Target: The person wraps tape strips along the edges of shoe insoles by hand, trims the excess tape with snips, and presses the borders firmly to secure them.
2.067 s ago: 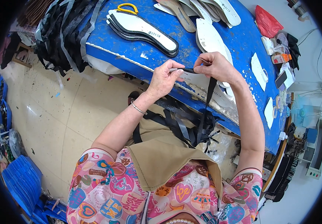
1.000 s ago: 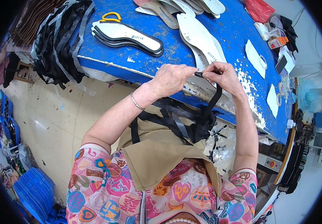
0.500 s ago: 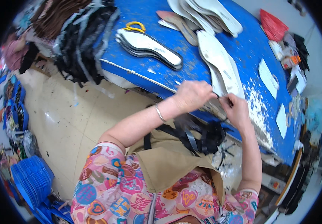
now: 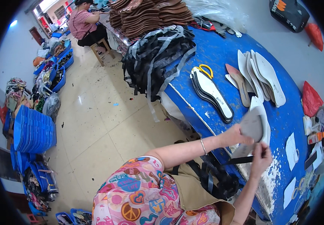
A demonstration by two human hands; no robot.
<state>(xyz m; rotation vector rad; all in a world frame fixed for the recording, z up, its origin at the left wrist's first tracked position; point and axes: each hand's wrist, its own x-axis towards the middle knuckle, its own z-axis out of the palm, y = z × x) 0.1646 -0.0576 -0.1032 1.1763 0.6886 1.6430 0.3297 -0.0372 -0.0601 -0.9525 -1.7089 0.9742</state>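
Observation:
My left hand (image 4: 234,136) is closed around the edge of a grey-white insole (image 4: 253,125), raised at a tilt above the blue table. My right hand (image 4: 262,157) is closed at the insole's lower end, pinching a black strip (image 4: 241,160) that runs out to the left under it. Behind the raised insole lie more white insoles (image 4: 266,125), partly covered. Left of my hands sits a stack of white insoles with black edges (image 4: 211,92), with yellow scissor handles (image 4: 206,70) at its far end. A brown-and-red insole (image 4: 239,83) and more white insoles (image 4: 269,77) lie farther back.
Black strips (image 4: 156,60) hang over the table's left edge beside piled brown pieces (image 4: 147,18). On the right are white paper (image 4: 291,152), a phone (image 4: 310,160) and a red bag (image 4: 311,98). A person (image 4: 84,22) sits at the far left; blue trays (image 4: 34,129) stand stacked.
The view has swung, showing more of the room on the left. A grey-white insole is now lifted in my left hand; before, both hands pinched something dark and thin near the table edge.

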